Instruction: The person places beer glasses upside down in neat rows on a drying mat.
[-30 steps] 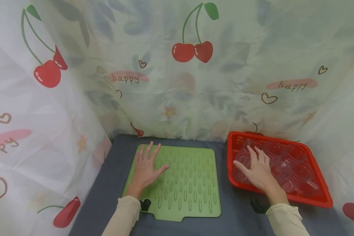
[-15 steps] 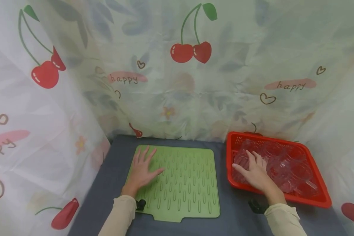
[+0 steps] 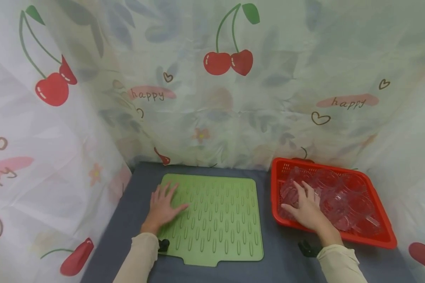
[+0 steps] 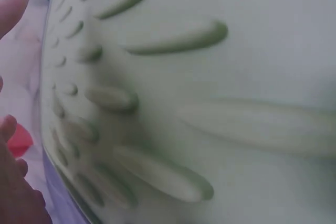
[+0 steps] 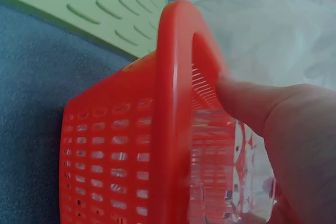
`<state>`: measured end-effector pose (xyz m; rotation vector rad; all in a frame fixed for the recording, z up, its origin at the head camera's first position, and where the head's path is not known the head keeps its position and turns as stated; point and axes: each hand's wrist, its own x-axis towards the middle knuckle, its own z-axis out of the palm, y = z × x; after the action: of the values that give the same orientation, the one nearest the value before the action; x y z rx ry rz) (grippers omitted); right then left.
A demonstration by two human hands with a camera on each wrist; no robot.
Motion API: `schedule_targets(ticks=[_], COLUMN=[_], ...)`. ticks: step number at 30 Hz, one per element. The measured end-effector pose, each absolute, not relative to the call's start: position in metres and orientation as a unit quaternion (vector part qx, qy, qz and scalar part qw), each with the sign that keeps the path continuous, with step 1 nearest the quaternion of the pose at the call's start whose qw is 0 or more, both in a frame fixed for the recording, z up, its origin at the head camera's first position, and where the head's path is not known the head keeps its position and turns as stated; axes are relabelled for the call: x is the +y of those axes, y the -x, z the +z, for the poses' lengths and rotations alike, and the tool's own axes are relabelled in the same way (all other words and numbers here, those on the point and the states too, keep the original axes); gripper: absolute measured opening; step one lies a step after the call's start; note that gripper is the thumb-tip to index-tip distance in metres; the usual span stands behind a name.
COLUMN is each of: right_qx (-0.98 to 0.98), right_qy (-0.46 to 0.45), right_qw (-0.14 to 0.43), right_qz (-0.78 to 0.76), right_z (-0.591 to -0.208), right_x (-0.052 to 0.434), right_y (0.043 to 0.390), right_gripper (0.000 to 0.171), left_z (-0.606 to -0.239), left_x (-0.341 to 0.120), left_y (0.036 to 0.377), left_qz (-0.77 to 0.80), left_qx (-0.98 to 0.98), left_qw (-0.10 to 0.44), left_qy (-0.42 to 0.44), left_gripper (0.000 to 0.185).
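Observation:
My left hand [image 3: 163, 206] is over the left side of a light green ridged mat [image 3: 217, 220], fingers spread and thumb pointing right. It holds nothing. In the left wrist view the mat [image 4: 262, 72] fills most of the picture, with fingers [image 4: 16, 182] at the left edge. My right hand [image 3: 308, 210] reaches over a red plastic basket [image 3: 379, 196], thumb and fingers apart above the clear cups [image 3: 336, 198] inside. The right wrist view has the thumb [image 5: 247, 98] by the basket's rim and a clear cup [image 5: 215, 192] near partly hidden fingers; contact is unclear.
A dark grey cloth [image 3: 279, 259] covers the table under mat and basket. A white curtain [image 3: 233, 118] printed with cherries hangs at the back and both sides. Black straps with small devices [image 3: 309, 248] sit at the wrists.
My left hand has drifted left and slightly down over the mat. The right hand has dipped a little lower over the cups. Mat and basket stay put, while the view shifts slightly.

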<state>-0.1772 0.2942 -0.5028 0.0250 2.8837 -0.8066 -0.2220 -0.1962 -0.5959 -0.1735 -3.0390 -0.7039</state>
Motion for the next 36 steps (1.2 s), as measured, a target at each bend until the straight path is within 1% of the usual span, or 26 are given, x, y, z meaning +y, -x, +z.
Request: schedule_targets(ticks=[11, 17, 22, 29, 36], right_qx=[0.966, 0.966, 0.964, 0.966, 0.97], right_qy=[0.008, 0.01, 0.005, 0.005, 0.007], right_qw=[0.078, 0.077, 0.067, 0.048, 0.028], right_qz=[-0.246, -0.249, -0.256, -0.255, -0.243], right_z=[-0.504, -0.507, -0.506, -0.503, -0.5], right_x=[0.287, 0.287, 0.289, 0.29, 0.293], right_y=[0.18, 0.179, 0.177, 0.175, 0.175], right_gripper=[0.104, 0.104, 0.103, 0.099, 0.092], left_z=[-0.611, -0.616, -0.621, -0.615, -0.615], left_x=[-0.217, -0.223, -0.224, -0.221, -0.22], left_y=[0.221, 0.221, 0.224, 0.227, 0.227], left_qz=[-0.266, -0.282, -0.28, -0.269, -0.268], left_qx=[-0.962, -0.955, -0.954, -0.956, -0.956], left_qw=[-0.054, -0.091, -0.103, -0.118, -0.116], left_qy=[-0.001, -0.006, 0.013, 0.014, 0.018], left_gripper=[0.1, 0.108, 0.115, 0.116, 0.115])
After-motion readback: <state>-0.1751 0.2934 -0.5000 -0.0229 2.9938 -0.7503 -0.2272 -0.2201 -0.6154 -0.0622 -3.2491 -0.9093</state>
